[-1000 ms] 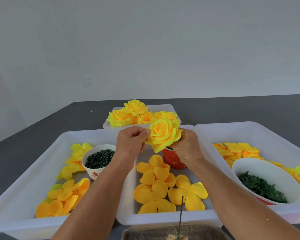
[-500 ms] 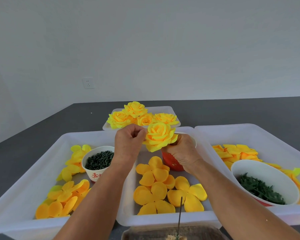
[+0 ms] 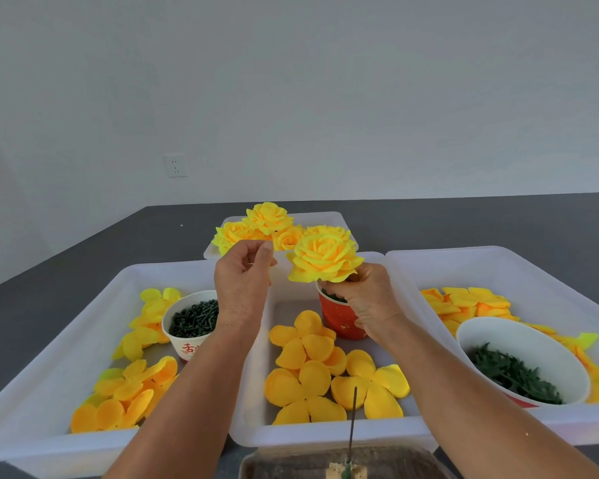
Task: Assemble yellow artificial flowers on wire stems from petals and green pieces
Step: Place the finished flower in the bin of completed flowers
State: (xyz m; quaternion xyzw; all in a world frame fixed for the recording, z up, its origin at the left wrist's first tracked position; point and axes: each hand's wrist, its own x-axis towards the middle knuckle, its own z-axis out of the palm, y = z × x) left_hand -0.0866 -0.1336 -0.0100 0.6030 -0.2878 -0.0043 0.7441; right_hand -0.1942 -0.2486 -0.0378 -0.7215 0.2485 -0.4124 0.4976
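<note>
My right hand grips an assembled yellow flower from below, at its base, and holds it upright over a red cup. My left hand hovers just left of the flower, apart from it, thumb and fingers pinched with nothing visible in them. Loose yellow petal sets lie in the middle tray. A thin wire stem stands upright at the near edge, stuck in a block.
Several finished flowers fill a small back tray. The left tray holds petals and a white cup of dark green pieces. The right tray holds petals and a white bowl of green leafy pieces.
My left hand has let go of the flower's petals and drawn away to the left. The flower stays in my right hand, now a little more upright.
</note>
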